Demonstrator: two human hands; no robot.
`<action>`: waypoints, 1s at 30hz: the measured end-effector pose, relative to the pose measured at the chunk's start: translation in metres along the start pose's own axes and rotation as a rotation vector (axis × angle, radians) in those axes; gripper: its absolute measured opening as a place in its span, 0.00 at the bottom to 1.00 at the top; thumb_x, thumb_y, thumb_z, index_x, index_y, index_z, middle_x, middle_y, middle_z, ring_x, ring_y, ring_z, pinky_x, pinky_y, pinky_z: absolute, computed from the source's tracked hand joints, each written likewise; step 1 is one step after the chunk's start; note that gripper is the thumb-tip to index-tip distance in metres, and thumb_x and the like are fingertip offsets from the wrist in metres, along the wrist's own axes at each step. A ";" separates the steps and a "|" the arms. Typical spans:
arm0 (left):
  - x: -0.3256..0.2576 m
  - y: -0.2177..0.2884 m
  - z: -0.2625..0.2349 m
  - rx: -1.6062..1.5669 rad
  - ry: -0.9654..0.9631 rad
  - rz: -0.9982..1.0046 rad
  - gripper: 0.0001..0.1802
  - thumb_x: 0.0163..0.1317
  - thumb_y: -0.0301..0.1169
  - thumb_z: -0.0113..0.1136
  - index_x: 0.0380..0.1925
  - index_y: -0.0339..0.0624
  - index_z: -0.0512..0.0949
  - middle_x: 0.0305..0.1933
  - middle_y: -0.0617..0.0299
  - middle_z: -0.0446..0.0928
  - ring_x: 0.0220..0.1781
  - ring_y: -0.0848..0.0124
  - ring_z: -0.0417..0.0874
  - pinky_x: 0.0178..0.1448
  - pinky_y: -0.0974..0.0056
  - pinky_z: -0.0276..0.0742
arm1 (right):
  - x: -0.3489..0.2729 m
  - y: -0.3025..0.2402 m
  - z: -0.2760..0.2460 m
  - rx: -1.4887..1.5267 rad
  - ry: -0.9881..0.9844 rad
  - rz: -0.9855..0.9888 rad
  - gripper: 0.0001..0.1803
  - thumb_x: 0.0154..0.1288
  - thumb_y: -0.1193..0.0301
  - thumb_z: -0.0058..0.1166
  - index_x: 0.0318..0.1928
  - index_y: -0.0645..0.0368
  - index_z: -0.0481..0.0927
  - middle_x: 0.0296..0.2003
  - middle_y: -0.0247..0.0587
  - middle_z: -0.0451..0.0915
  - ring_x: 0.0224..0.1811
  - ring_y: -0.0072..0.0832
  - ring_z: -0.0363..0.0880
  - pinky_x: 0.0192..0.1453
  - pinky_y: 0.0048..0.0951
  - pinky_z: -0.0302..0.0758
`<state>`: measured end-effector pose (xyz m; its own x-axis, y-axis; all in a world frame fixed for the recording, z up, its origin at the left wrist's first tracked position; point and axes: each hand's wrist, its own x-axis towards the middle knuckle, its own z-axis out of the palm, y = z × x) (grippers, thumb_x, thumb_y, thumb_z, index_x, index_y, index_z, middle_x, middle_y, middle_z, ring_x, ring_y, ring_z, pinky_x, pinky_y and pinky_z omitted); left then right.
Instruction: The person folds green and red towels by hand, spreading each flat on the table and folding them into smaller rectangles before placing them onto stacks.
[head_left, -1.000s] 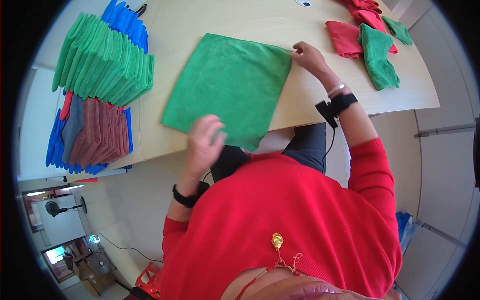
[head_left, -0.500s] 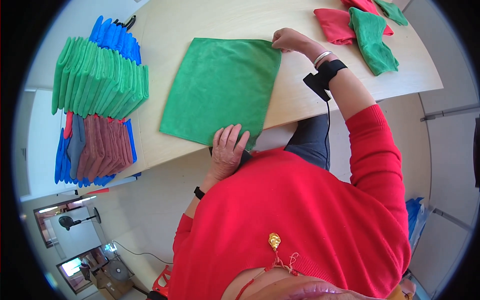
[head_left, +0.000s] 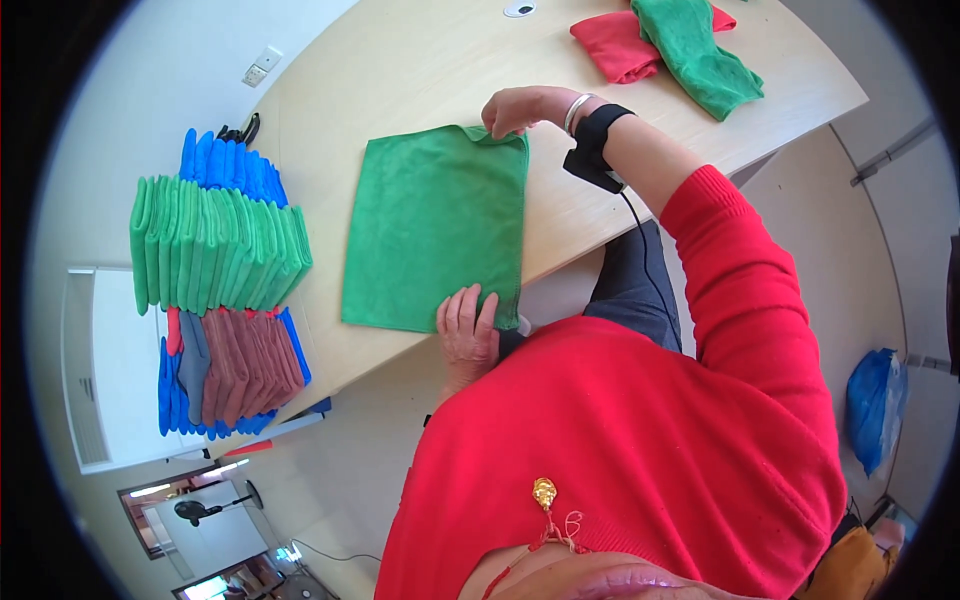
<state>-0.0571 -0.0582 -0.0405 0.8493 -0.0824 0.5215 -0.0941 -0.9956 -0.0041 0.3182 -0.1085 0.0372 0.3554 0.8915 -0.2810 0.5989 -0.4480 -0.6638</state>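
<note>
A green cloth (head_left: 435, 225) lies spread on the table in front of me. My right hand (head_left: 514, 110) is closed in a pinch on its far right corner, and the far edge puckers up beside the fingers. At the near edge, my left hand (head_left: 468, 328) rests with its fingers stretched flat on the cloth close to the near right corner. A silver bangle and a black strap with a cable circle my right wrist and forearm.
Folded green cloths (head_left: 215, 245) stand in a row at the left, between blue cloths (head_left: 235, 165) and brown cloths (head_left: 250, 365). A loose green cloth (head_left: 695, 60) lies over a red cloth (head_left: 610, 45) at the far right. The pale table (head_left: 600, 170) ends just before my body.
The view has shifted. My right hand has drawn the cloth's far right corner slightly inward, and the far edge is now rumpled. My left hand stays at the near edge.
</note>
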 end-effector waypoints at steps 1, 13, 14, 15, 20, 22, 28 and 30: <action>0.000 0.000 0.001 0.001 0.002 0.002 0.36 0.38 0.24 0.58 0.56 0.48 0.69 0.60 0.54 0.68 0.61 0.54 0.69 0.63 0.47 0.64 | 0.001 0.002 -0.001 0.003 0.007 0.001 0.10 0.53 0.69 0.54 0.36 0.58 0.80 0.23 0.37 0.77 0.24 0.26 0.77 0.24 0.27 0.71; -0.002 -0.002 0.002 0.011 0.006 -0.009 0.36 0.38 0.25 0.58 0.56 0.48 0.69 0.60 0.53 0.68 0.61 0.54 0.69 0.64 0.47 0.63 | -0.003 0.020 0.002 -0.385 0.191 0.143 0.12 0.48 0.74 0.51 0.35 0.58 0.82 0.25 0.44 0.81 0.27 0.34 0.80 0.30 0.34 0.75; -0.002 -0.002 0.003 0.016 0.010 -0.011 0.36 0.38 0.26 0.58 0.56 0.48 0.69 0.60 0.53 0.69 0.61 0.54 0.69 0.64 0.47 0.63 | -0.006 0.021 0.004 -0.390 0.243 0.109 0.11 0.49 0.73 0.50 0.34 0.61 0.82 0.25 0.46 0.81 0.27 0.37 0.81 0.31 0.36 0.75; -0.003 -0.002 0.003 0.017 0.009 -0.014 0.36 0.38 0.26 0.58 0.56 0.48 0.69 0.60 0.53 0.69 0.61 0.54 0.69 0.64 0.47 0.63 | -0.007 0.020 0.006 -0.394 0.295 0.075 0.11 0.49 0.73 0.50 0.32 0.63 0.82 0.26 0.49 0.81 0.28 0.39 0.81 0.32 0.37 0.75; -0.002 -0.002 0.004 0.017 0.011 -0.013 0.36 0.39 0.26 0.59 0.56 0.48 0.69 0.60 0.54 0.69 0.61 0.54 0.69 0.64 0.48 0.63 | -0.008 0.015 -0.006 -0.081 0.116 0.183 0.11 0.50 0.73 0.49 0.31 0.64 0.83 0.29 0.52 0.82 0.33 0.45 0.82 0.36 0.39 0.76; -0.002 -0.002 0.005 0.022 0.015 -0.011 0.35 0.39 0.26 0.59 0.56 0.49 0.70 0.60 0.54 0.69 0.61 0.55 0.69 0.63 0.48 0.63 | -0.011 0.013 -0.004 -0.179 0.141 0.186 0.11 0.50 0.74 0.49 0.32 0.63 0.83 0.29 0.51 0.82 0.33 0.45 0.82 0.36 0.39 0.76; 0.000 -0.002 0.006 0.031 0.061 -0.017 0.32 0.41 0.23 0.58 0.53 0.49 0.72 0.57 0.55 0.71 0.59 0.56 0.71 0.62 0.49 0.65 | -0.022 0.009 0.010 -0.532 0.351 0.071 0.11 0.50 0.74 0.51 0.33 0.64 0.83 0.30 0.51 0.82 0.36 0.46 0.82 0.37 0.40 0.78; 0.002 -0.002 0.006 0.034 0.095 -0.014 0.30 0.42 0.22 0.57 0.51 0.48 0.73 0.56 0.56 0.73 0.57 0.57 0.73 0.61 0.49 0.66 | -0.023 0.006 0.010 -0.545 0.348 0.088 0.11 0.50 0.73 0.51 0.33 0.62 0.83 0.32 0.51 0.83 0.37 0.46 0.82 0.38 0.40 0.78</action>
<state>-0.0522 -0.0571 -0.0448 0.7973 -0.0656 0.6000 -0.0637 -0.9977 -0.0244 0.3066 -0.1314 0.0325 0.5768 0.8167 -0.0169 0.8024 -0.5703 -0.1759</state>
